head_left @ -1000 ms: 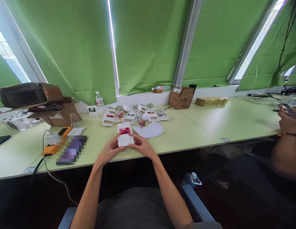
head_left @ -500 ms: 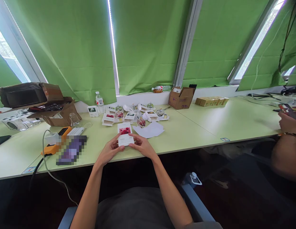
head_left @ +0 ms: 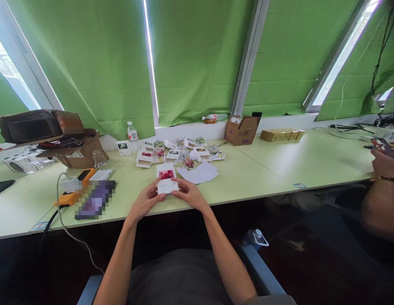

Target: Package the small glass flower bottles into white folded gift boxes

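Fingers (head_left: 159,198): left hand (head_left: 145,200), right hand (head_left: 191,195), part-curled, grip sides of box (head_left: 167,187).
Box: likely light, creasable card; hold by edges.

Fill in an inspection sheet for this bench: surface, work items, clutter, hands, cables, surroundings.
Surface: pale green table, seam visible at right.
Work items: white carton with a pink picture, near the front edge.
Clutter: behind the carton, round glass pieces among small cartons, with a paper sheet to the right; at left, a brown box and a dark flat device.
Hands: left hand and right hand each hold one side of the carton with the fingers.
Cables: white cable and black cable hang over the front edge, left.
Surroundings: green blinds behind; another person's hand at far right.
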`<state>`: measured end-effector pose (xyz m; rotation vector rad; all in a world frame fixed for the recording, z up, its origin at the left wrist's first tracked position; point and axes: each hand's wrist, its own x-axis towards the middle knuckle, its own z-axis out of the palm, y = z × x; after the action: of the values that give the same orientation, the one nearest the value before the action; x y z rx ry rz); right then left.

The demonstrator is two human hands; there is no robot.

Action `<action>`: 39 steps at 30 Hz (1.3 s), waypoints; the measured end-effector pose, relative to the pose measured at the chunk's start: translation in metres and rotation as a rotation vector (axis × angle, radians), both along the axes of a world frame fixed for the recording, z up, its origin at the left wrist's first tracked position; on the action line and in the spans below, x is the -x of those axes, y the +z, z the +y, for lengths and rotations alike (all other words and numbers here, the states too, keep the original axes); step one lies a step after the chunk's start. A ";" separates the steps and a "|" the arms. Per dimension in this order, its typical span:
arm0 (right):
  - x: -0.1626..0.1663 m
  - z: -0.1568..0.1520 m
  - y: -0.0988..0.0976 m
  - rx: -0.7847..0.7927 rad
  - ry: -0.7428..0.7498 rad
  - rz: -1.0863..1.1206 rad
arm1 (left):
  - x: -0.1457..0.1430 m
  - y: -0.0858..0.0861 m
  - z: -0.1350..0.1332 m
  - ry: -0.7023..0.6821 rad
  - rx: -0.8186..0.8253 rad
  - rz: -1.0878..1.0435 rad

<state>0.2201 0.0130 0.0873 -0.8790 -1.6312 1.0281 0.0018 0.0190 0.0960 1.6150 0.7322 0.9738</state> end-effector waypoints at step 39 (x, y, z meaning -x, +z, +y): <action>0.001 0.003 -0.004 0.064 0.037 0.076 | 0.000 -0.002 0.002 0.024 -0.030 0.014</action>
<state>0.2193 0.0162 0.0834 -0.8441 -1.5633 1.1317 0.0015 0.0207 0.0940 1.6433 0.7513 0.9959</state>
